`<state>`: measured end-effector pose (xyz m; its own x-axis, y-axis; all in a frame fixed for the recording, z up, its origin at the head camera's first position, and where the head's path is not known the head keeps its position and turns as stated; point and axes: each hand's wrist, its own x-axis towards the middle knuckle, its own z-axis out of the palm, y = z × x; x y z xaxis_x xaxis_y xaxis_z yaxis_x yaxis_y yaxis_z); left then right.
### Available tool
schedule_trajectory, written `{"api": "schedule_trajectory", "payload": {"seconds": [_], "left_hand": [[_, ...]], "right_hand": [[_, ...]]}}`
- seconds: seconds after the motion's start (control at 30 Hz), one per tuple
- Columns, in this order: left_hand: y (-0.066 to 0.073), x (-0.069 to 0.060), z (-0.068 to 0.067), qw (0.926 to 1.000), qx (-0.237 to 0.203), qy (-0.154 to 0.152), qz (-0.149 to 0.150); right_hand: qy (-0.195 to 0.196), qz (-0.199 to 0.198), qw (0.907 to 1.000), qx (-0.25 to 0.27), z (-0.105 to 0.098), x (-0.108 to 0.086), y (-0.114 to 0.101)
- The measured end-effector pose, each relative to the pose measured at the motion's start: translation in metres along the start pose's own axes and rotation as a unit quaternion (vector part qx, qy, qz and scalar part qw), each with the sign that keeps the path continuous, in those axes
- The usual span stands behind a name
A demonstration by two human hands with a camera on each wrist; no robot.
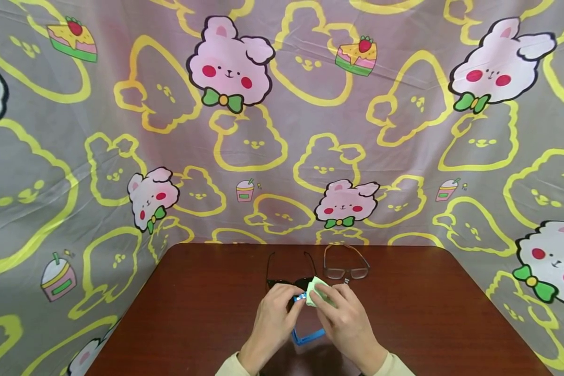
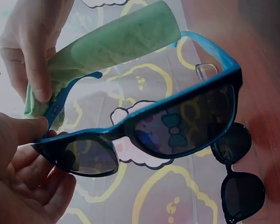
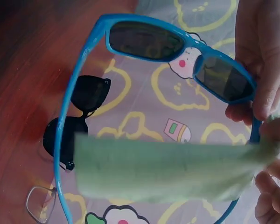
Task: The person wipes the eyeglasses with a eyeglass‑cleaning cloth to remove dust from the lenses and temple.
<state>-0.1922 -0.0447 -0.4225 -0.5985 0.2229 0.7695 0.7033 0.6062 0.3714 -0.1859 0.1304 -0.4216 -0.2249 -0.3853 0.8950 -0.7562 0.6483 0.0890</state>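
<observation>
With thumb and fingers, my left hand (image 1: 272, 316) pinches the blue-framed sunglasses (image 2: 186, 126) at one front corner, beside a dark lens. My right hand (image 1: 350, 318) grips a pale green cloth (image 2: 116, 44), which is folded around one temple arm close to the hinge. In the right wrist view the cloth (image 3: 154, 168) stretches across the space between the two arms of the sunglasses (image 3: 65, 121), slightly blurred. Both hands are close together above the table. Part of the held arm is hidden by cloth and fingers.
Behind the hands, black sunglasses (image 1: 303, 282) lie on the brown table (image 1: 427, 303) with arms unfolded. Right of them are clear-lensed glasses (image 1: 338, 273). A patterned curtain (image 1: 291, 120) hangs along the table's back and sides.
</observation>
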Motion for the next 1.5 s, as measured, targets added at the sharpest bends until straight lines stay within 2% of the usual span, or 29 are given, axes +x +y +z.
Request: {"api": "schedule_trajectory", "payload": {"seconds": [0.23, 0.4, 0.93, 1.2, 1.5], "left_hand": [[-0.002, -0.002, -0.001, 0.9997, -0.014, -0.014, -0.017], [-0.002, -0.003, -0.002, 0.9992, -0.023, -0.023, -0.021], [0.001, -0.004, -0.003, 0.9985, -0.041, -0.033, -0.013], [0.002, -0.006, -0.002, 0.9967, -0.061, -0.054, -0.001], [0.003, -0.005, -0.004, 0.9993, -0.011, -0.03, 0.02]], "right_hand": [[-0.066, 0.023, 0.9974, 0.017, -0.006, -0.002, 0.0], [-0.077, 0.016, 0.9967, 0.02, -0.01, -0.001, 0.002], [-0.056, -0.009, 0.9982, -0.019, -0.009, 0.005, 0.002], [-0.015, -0.024, 0.9992, -0.026, -0.006, 0.005, 0.002], [-0.002, -0.032, 0.9989, -0.034, -0.007, 0.004, 0.002]]}}
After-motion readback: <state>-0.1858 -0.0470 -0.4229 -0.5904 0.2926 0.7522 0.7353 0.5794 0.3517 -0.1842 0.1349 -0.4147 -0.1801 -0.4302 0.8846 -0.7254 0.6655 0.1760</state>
